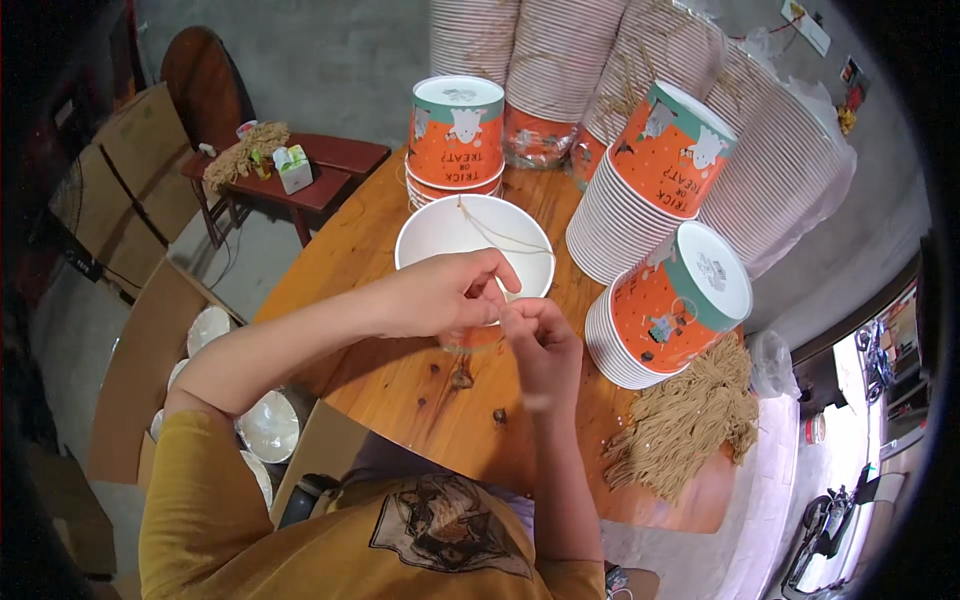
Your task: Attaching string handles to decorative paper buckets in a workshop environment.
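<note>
A white-lined paper bucket (420,225) stands mouth up on the wooden table, its orange outside partly hidden by my arms. A thin tan cord (505,238) hangs from its far rim and loops across the inside. My left hand (440,292) reaches over the near side of the bucket, thumb and forefinger pinched together at the rim. Right beside it, my right hand (545,340) is closed in a pinch too, its fingertips almost touching the left ones. Whatever lies between the fingertips is too small and covered to make out.
Upside-down orange buckets top stacks at the back (457,140), right (660,165) and near right (670,300). Taller wrapped stacks (780,150) rise behind. A bundle of tan cords (685,415) lies at the table's right. A carton (150,370) of buckets sits lower left, a red bench (335,160) beyond.
</note>
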Demonstrator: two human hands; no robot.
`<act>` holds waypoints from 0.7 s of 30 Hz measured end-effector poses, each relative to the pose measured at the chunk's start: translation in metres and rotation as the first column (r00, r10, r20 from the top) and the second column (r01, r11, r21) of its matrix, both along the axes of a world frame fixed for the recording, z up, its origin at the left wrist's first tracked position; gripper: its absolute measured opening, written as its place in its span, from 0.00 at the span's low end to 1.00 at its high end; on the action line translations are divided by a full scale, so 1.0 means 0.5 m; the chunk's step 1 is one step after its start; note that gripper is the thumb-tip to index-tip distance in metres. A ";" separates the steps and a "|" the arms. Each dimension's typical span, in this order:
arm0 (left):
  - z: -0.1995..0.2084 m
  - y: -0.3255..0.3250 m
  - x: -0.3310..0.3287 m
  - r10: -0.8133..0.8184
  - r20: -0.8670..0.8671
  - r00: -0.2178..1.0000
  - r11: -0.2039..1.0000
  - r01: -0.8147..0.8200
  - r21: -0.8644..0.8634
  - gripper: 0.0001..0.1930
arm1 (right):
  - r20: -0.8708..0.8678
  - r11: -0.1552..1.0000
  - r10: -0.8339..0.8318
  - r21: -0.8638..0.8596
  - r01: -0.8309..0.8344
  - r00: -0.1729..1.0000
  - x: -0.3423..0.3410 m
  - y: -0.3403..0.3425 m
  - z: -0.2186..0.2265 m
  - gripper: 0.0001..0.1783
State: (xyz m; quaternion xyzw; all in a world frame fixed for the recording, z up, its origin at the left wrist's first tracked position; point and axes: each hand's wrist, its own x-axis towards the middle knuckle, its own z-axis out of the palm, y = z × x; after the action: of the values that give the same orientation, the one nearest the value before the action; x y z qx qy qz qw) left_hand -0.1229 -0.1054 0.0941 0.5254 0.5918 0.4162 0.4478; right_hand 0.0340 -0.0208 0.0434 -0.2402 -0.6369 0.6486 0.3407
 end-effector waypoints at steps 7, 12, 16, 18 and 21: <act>0.003 0.024 -0.019 -0.046 0.059 0.997 0.991 0.053 -0.126 0.17 | 0.005 0.947 0.162 -0.282 -0.154 0.987 0.010 0.025 0.016 0.04; -0.002 0.033 -0.014 -0.024 0.014 1.000 0.985 0.026 -0.169 0.14 | -0.030 0.968 0.168 -0.186 -0.170 0.985 0.003 0.033 0.010 0.02; -0.007 0.029 -0.022 0.014 0.031 0.999 0.994 -0.010 -0.107 0.11 | -0.043 0.978 0.207 0.000 -0.207 0.977 0.026 0.040 0.039 0.07; 0.000 0.028 -0.017 0.063 0.133 0.989 0.994 -0.051 -0.092 0.08 | -0.012 0.963 0.245 0.115 -0.242 0.969 0.039 0.063 0.040 0.07; 0.007 0.033 -0.012 0.053 0.198 0.979 0.997 -0.040 -0.070 0.08 | 0.107 0.915 0.317 0.228 -0.334 0.942 0.052 0.073 0.077 0.07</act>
State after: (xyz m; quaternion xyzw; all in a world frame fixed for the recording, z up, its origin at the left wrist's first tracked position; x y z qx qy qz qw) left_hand -0.1289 -0.0890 0.0973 0.4519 0.5693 0.4577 0.5120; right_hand 0.0601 0.0157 0.0818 -0.1091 -0.7536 0.6049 0.2331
